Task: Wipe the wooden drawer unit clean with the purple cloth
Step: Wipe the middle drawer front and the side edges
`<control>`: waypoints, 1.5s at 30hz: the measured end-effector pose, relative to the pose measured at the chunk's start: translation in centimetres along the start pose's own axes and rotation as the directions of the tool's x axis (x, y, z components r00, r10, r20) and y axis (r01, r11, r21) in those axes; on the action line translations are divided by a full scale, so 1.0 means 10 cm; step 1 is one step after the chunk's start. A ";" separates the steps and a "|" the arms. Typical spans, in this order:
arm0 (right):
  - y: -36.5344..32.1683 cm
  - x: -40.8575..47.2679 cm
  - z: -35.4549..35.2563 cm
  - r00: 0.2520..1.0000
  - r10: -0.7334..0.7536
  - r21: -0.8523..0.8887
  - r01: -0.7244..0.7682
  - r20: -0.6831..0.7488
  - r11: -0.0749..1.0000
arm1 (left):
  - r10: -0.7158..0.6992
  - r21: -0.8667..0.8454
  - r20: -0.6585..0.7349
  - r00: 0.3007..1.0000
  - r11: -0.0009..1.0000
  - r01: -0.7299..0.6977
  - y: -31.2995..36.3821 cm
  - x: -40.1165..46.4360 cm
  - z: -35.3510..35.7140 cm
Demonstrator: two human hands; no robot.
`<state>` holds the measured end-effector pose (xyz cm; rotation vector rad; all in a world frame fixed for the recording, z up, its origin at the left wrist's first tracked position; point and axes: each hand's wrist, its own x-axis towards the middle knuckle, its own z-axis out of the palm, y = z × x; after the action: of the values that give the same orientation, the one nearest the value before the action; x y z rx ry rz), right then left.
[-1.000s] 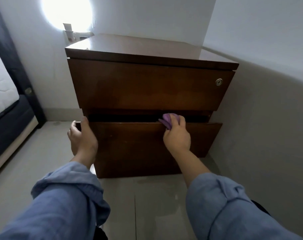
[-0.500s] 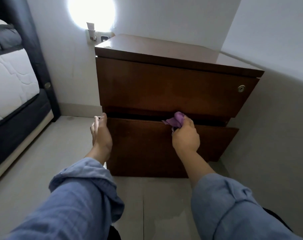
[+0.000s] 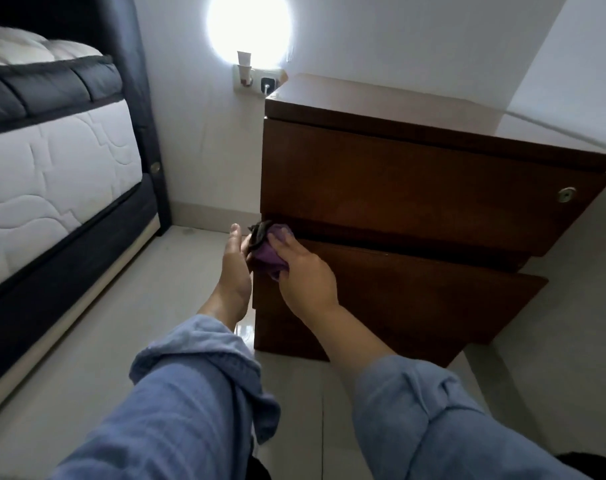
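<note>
The wooden drawer unit (image 3: 415, 188) stands against the wall, and its lower drawer (image 3: 415, 292) is pulled out a little. My right hand (image 3: 305, 275) holds the bunched purple cloth (image 3: 268, 256) and presses it on the top edge of the lower drawer at its left end. My left hand (image 3: 234, 261) lies against the left end of that drawer, thumb pointing up. Its fingers are hidden behind the drawer's corner. The two hands are almost touching.
A bed with a white mattress (image 3: 52, 188) and dark frame stands on the left, with a strip of tiled floor (image 3: 138, 323) between it and the unit. A wall socket with a plug (image 3: 260, 81) sits behind the unit. A wall runs close on the right.
My right hand has slid the cloth leftwards along the lower drawer's top edge, from the middle to the left corner. The view has swung left. My left hand stays at the drawer's left end.
</note>
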<state>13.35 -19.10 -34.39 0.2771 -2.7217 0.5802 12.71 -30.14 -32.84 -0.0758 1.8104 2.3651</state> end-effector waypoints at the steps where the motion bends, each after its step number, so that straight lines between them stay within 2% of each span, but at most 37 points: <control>1: 0.01 -0.02 0.04 0.998 -0.052 -0.059 0.050 -0.020 0.997 | -0.003 0.017 0.004 1.000 1.000 0.003 -0.01 0.00 -0.04; 4: 0.16 -0.13 0.12 0.951 -0.254 -0.338 0.184 -0.177 0.923 | -0.015 0.049 0.041 0.999 0.999 0.013 -0.03 0.00 -0.10; 6: 0.39 -0.17 0.13 0.910 -0.374 -0.527 0.232 -0.178 0.817 | 0.011 0.073 0.021 1.000 0.997 -0.012 -0.10 0.05 -0.11; 9: 0.77 -0.20 0.15 0.876 -0.466 -0.686 0.266 -0.121 0.677 | 0.059 0.089 -0.124 0.991 0.995 -0.048 -0.18 0.12 -0.07; 11: 0.92 -0.17 0.23 0.866 -0.492 -0.722 0.282 -0.093 0.632 | 0.059 0.073 -0.184 0.981 0.996 -0.046 -0.27 0.20 -0.04; 13: 0.96 -0.11 0.32 0.846 -0.521 -0.735 0.279 -0.117 0.618 | 0.060 0.051 -0.169 0.984 0.997 -0.052 -0.35 0.30 0.00; 16: 0.90 0.07 0.39 0.813 -0.545 -0.708 0.262 -0.205 0.656 | 0.088 0.053 -0.132 0.987 0.995 -0.081 -0.38 0.40 0.02; 18: 0.89 0.23 0.48 0.790 -0.571 -0.689 0.288 -0.222 0.665 | 0.116 0.028 -0.174 0.978 0.993 -0.112 -0.40 0.46 0.01; 21: 0.92 0.43 0.61 0.728 -0.668 -0.728 0.374 -0.154 0.575 | 0.172 0.053 -0.256 0.951 0.985 -0.163 -0.42 0.50 0.00; 25: 1.01 0.58 0.75 0.688 -0.726 -0.800 0.435 -0.001 0.413 | 0.230 0.102 -0.305 0.924 0.973 -0.208 -0.46 0.64 -0.03; 29: 1.00 0.57 0.83 0.667 -0.745 -0.720 0.517 -0.001 0.463 | 0.248 0.137 -0.357 0.901 0.968 -0.212 -0.49 0.64 -0.02; 34: 0.81 0.48 0.54 0.724 -0.690 -0.465 0.603 -0.023 0.648 | 0.225 0.242 -0.328 0.918 0.959 -0.149 -0.36 0.53 0.02; 36: 0.79 0.37 0.43 0.696 -0.717 -0.409 0.644 -0.038 0.647 | 0.224 0.275 -0.293 0.930 0.951 -0.142 -0.35 0.50 0.00; 38: 0.78 0.26 0.34 0.670 -0.742 -0.432 0.660 -0.031 0.614 | 0.227 0.298 -0.274 0.934 0.944 -0.142 -0.34 0.47 -0.01; 45: 0.84 -0.01 0.09 0.665 -0.747 -0.483 0.653 -0.002 0.583 | 0.234 0.303 -0.238 0.943 0.940 -0.157 -0.43 0.48 0.05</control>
<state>11.05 -11.92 -38.20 1.0498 -2.1651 -0.2457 8.70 -28.10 -37.46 -0.2007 2.3718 2.2867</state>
